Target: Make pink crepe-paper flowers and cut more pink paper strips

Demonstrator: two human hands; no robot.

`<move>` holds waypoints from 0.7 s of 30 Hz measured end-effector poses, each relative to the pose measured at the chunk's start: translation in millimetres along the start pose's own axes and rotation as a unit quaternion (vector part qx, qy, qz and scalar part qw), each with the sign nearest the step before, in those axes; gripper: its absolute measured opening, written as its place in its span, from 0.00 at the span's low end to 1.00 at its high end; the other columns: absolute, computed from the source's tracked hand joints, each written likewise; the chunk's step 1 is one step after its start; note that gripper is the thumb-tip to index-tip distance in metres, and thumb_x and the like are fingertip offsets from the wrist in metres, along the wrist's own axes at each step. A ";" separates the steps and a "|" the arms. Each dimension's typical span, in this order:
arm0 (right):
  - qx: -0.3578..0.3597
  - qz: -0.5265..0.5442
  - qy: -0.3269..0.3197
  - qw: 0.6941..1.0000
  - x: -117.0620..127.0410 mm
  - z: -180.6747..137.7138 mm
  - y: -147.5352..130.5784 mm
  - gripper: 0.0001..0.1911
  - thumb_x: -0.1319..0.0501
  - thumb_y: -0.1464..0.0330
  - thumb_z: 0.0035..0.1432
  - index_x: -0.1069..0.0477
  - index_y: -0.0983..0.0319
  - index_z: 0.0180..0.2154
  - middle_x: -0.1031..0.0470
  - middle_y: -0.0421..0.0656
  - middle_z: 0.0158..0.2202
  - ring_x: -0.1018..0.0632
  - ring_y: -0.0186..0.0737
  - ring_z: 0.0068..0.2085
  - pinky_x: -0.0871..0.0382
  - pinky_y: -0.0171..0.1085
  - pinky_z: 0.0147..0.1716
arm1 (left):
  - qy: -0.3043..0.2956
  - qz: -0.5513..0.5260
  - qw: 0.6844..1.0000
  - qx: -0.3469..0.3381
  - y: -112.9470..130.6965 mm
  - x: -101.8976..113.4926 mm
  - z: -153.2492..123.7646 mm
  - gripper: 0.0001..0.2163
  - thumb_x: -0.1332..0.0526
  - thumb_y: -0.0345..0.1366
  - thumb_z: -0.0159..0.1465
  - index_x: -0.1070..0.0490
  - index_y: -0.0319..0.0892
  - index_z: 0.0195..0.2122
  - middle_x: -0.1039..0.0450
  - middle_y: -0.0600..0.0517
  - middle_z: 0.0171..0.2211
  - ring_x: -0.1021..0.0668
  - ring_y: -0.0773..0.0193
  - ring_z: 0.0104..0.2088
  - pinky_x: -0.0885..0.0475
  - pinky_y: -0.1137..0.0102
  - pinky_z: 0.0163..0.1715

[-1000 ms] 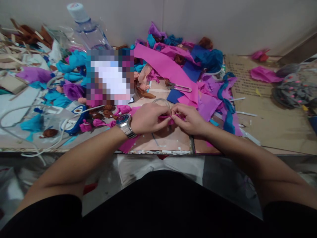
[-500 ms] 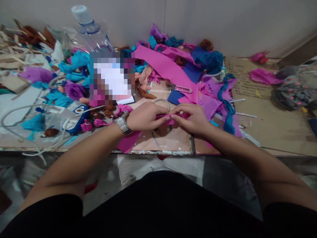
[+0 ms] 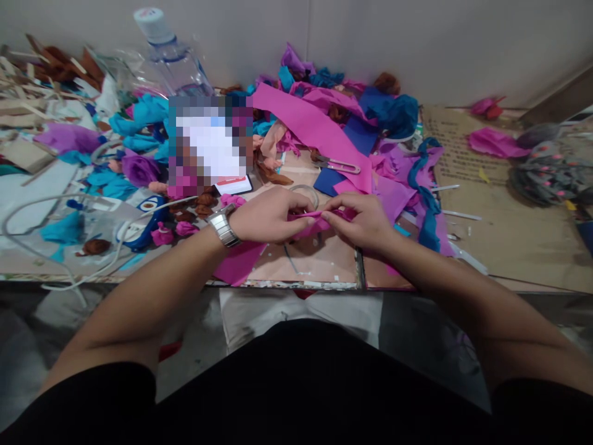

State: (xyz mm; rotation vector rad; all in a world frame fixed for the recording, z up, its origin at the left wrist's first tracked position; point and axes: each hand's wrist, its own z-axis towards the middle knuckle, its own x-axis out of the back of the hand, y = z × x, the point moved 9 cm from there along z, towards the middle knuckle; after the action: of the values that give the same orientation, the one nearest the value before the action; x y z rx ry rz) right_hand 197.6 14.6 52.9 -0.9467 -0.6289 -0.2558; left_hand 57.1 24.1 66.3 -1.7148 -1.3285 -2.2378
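Between my two hands is a small piece of pink crepe paper point(image 3: 311, 226), held just above the work surface. My left hand point(image 3: 271, 216), below a metal watch, pinches its left end between thumb and fingers. At the other end, my right hand point(image 3: 359, 221) pinches it with thumb and forefinger. Behind the hands lies a ring of clear tape point(image 3: 306, 194), partly hidden by my fingers. A flat pink sheet point(image 3: 241, 262) lies under my left wrist. Small metal snips point(image 3: 337, 164) rest beyond my hands on a long pink paper strip point(image 3: 310, 127).
A phone point(image 3: 234, 184), partly blurred out, and a clear bottle point(image 3: 178, 68) stand at the back left. A white cable point(image 3: 28, 201) loops round a blue-and-white object point(image 3: 141, 225). Crumpled blue paper point(image 3: 391, 114) lies behind; cardboard point(image 3: 472, 228) and a dark netted bundle point(image 3: 542, 173) are right.
My left hand has shifted slightly left. More of the pink crepe paper shows between my hands, spread a little wider below the fingers.
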 end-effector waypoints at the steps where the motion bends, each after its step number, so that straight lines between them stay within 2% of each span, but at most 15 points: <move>1: 0.007 -0.003 -0.003 1.000 -1.0 -0.4 -0.6 0.04 0.31 0.66 0.65 0.17 0.59 0.40 0.14 0.42 0.37 0.17 0.41 0.37 0.25 0.40 0.39 | -0.003 -0.008 1.000 0.004 -0.3 -1.5 0.4 0.13 0.42 0.42 0.69 0.23 0.40 0.34 0.27 0.54 0.25 0.30 0.68 0.25 0.41 0.70 0.28; 6: 0.069 -0.027 0.000 0.997 -2.4 -2.0 -9.3 0.05 0.32 0.65 0.67 0.17 0.57 0.42 0.13 0.42 0.38 0.17 0.43 0.38 0.26 0.43 0.42 | -0.001 -0.055 0.998 0.017 -4.6 -7.6 3.3 0.12 0.41 0.39 0.70 0.23 0.40 0.33 0.28 0.55 0.24 0.31 0.68 0.24 0.40 0.71 0.28; 10: 0.141 -0.052 0.011 0.989 -1.3 -4.0 -20.8 0.05 0.33 0.65 0.68 0.17 0.54 0.44 0.13 0.41 0.38 0.17 0.43 0.39 0.27 0.45 0.44 | -0.003 -0.089 0.996 0.025 -10.0 -9.1 4.1 0.11 0.40 0.39 0.68 0.22 0.40 0.34 0.25 0.54 0.27 0.28 0.68 0.27 0.37 0.71 0.30; 15: 0.190 -0.088 0.029 0.977 2.6 -7.4 -28.4 0.06 0.32 0.66 0.68 0.18 0.54 0.46 0.13 0.41 0.39 0.17 0.43 0.41 0.30 0.48 0.48 | -0.015 -0.136 0.990 0.038 -13.8 -10.3 3.7 0.08 0.39 0.37 0.66 0.21 0.40 0.37 0.24 0.54 0.29 0.25 0.67 0.29 0.34 0.71 0.32; 21: 0.245 -0.163 0.025 0.955 3.5 -12.7 -40.0 0.07 0.34 0.69 0.69 0.19 0.54 0.46 0.13 0.42 0.41 0.18 0.45 0.43 0.31 0.51 0.51 | -0.003 -0.173 0.984 0.048 -13.2 -8.3 4.3 0.16 0.41 0.46 0.71 0.24 0.39 0.32 0.28 0.54 0.27 0.29 0.68 0.28 0.36 0.72 0.30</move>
State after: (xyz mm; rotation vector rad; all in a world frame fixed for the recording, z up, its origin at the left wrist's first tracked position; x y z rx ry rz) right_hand 186.6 -18.4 76.7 -0.3551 -0.7573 -0.3943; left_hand 57.2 31.5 51.9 -1.5599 -1.8270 -2.2836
